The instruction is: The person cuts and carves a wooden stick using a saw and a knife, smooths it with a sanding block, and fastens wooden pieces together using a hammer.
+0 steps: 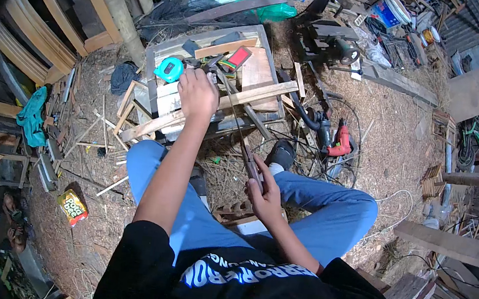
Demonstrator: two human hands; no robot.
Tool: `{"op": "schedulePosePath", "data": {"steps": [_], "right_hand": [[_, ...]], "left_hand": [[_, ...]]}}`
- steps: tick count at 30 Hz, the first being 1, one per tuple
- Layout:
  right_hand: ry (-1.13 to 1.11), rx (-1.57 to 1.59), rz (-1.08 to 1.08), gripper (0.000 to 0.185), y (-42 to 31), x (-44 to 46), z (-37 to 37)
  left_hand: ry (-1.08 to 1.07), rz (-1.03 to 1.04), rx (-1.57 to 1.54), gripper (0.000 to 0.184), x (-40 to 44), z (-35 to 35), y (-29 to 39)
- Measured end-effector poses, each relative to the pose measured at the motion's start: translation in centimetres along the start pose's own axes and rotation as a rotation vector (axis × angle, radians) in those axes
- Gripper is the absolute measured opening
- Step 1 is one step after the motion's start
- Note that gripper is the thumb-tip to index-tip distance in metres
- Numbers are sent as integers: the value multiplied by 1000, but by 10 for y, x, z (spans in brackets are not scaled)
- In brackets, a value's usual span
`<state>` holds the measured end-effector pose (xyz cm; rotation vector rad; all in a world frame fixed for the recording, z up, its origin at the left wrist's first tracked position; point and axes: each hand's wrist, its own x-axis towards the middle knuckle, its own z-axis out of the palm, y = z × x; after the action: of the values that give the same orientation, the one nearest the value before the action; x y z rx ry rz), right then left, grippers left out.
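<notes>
My right hand point(265, 194) is wrapped around the brown handle of a hand saw point(249, 161). Its thin blade, seen almost edge-on, points away from me and crosses a long pale wooden strip point(261, 93). My left hand point(198, 93) presses down over the strip, left of the blade, with the fingers curled and their tips hidden. The strip lies slantwise over a low wooden workbench point(263, 39). Beyond my left hand sits a turquoise tape measure point(168, 69). A red-and-black item point(239, 58) lies farther back on the bench, beside a flat board point(257, 77).
A red power drill point(342, 141) and a dark power tool point(323, 136) with cables lie to the right of the bench. Offcuts and a snack packet point(72, 208) lie on the left ground. Curved wooden frames point(39, 29) lean at upper left. Another person point(10, 217) shows at lower left.
</notes>
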<state>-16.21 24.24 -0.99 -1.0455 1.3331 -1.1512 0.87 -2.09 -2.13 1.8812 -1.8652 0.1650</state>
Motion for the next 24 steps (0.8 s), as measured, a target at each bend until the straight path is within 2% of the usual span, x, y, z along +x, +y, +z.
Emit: {"op": "schedulePosePath", "data": {"steps": [2, 5, 8, 12, 13, 17, 21, 24], "right_hand": [[0, -95, -24, 58, -8, 3, 0], [14, -58, 7, 58, -6, 2, 4], [14, -63, 79, 56, -6, -11, 0], [34, -49, 15, 55, -4, -9, -2], [38, -123, 126, 55, -5, -8, 1], [84, -101, -116, 54, 21, -5, 3], [-3, 18, 61, 51, -8, -4, -15], [18, -86, -87, 50, 6, 2, -12]], "left_hand": [[-6, -6, -1, 26, 0, -3, 0], [-62, -40, 26, 26, 1, -2, 1], [-22, -53, 14, 27, -1, -1, 1], [-42, -6, 16, 25, -1, -3, 3], [-37, -14, 12, 22, -1, -2, 2], [-9, 4, -20, 22, -1, 2, 0], [48, -16, -47, 22, -3, -10, 1], [75, 50, -194, 21, -3, -10, -4]]}}
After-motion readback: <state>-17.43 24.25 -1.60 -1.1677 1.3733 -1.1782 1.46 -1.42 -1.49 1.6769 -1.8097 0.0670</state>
